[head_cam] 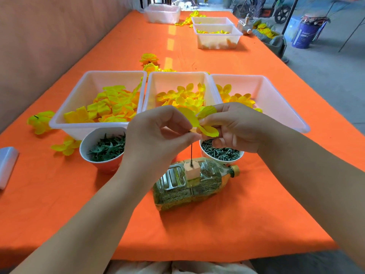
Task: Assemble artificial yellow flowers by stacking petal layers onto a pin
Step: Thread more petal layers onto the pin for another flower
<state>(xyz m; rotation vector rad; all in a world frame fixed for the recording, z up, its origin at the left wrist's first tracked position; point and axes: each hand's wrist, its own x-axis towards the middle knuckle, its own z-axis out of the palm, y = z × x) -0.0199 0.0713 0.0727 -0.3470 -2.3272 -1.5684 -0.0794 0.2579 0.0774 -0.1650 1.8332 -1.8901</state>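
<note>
Item: one yellow petal layer [188, 115], thin cloth, by my judgement very light, limp and easily creased; held at the top of the pin [191, 153], which stands upright in a block [191, 172] on a bottle [187, 186] lying toward the table's [256, 214] near edge. My left hand [156, 135] and right hand [237, 127] both pinch it with curled fingertips. Best hold, I judge: gently, close beside its centre, so the petals do not fold.

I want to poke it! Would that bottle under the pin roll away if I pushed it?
Probably not far: the bottle lies on its side, but its panelled sides look flattish. It looks packed full, so likely heavy and steady. The pin stands thin in the block, so it may bend.
</note>
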